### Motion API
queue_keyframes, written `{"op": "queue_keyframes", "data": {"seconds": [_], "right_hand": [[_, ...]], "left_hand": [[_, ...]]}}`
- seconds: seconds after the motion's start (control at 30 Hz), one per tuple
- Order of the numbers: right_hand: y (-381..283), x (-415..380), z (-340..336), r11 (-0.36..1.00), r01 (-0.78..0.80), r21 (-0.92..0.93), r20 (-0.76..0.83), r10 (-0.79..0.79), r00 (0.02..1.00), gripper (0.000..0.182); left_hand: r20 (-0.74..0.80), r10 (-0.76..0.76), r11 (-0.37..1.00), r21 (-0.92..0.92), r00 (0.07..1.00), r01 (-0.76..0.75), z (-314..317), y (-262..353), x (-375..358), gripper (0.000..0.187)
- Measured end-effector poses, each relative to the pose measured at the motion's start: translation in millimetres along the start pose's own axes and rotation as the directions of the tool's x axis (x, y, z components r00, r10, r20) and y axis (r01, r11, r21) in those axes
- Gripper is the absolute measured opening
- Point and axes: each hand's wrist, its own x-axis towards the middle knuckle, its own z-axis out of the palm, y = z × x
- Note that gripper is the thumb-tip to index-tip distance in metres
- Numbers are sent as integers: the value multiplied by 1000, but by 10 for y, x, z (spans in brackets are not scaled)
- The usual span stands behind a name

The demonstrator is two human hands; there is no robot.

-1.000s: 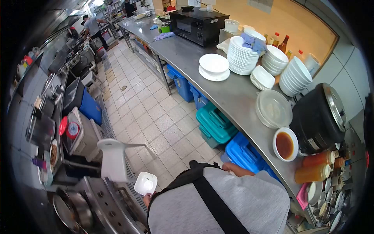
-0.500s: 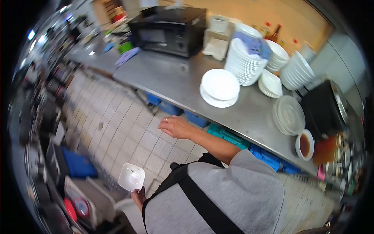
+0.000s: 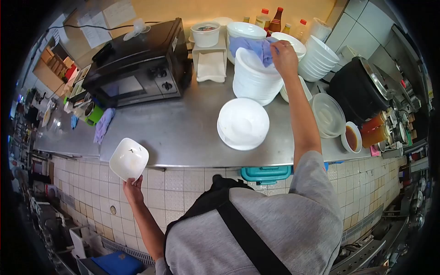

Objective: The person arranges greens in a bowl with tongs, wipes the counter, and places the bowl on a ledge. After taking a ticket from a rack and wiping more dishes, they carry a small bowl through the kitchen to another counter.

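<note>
My left hand (image 3: 133,187) grips the near corner of a white square bowl (image 3: 129,159), held over the counter's front edge with small dark specks inside it. Stretched out to the back, my right hand (image 3: 285,56) has its fingers closed on the edge of a purple cloth (image 3: 255,46). That cloth lies draped over a tall stack of white plates (image 3: 256,82), partly covering the top one. In front of the stack, a few round white plates (image 3: 243,123) rest on the counter.
A black oven (image 3: 137,64) stands at the left on the steel counter (image 3: 188,133). To the right are stacked white bowls (image 3: 318,59), lids (image 3: 328,115), a bowl of brown sauce (image 3: 351,138) and a black cooker (image 3: 360,85). Bottles (image 3: 276,20) line the back.
I have turned toward the counter. My left hand has raised the bowl from low over the floor to the counter edge. My right hand has reached out to the purple cloth.
</note>
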Motion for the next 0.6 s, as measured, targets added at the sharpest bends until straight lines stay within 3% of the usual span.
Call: {"op": "queue_keyframes", "data": {"seconds": [0.07,0.13,0.2,0.3,0.33,0.43,0.5,0.6], "right_hand": [[-243,156,38,947,5,-321,82,22,996,38],[-316,163,110,882,-43,-469,212,160,964,48],[-276,295,249,865,-152,-478,357,350,866,54],[155,376,528,914,-112,-390,353,261,898,46],[187,443,517,945,-156,-288,338,253,907,39],[-13,575,313,964,-149,-219,173,189,967,37],[-292,678,115,957,-167,-239,195,215,957,41],[-587,822,-90,961,-178,-210,63,195,979,44]], "left_hand": [[41,-14,1000,7,999,14,212,-42,339,43],[50,-45,998,35,998,43,366,-37,528,40],[78,-65,998,2,995,65,422,-96,763,41],[84,-89,995,-43,992,93,478,-38,1017,39],[81,-101,993,-51,992,105,489,-7,1098,39],[54,-89,992,-81,995,93,473,104,1338,37],[24,-77,994,-71,997,79,415,199,1472,36],[26,-58,996,-68,998,60,314,354,1705,33]]}}
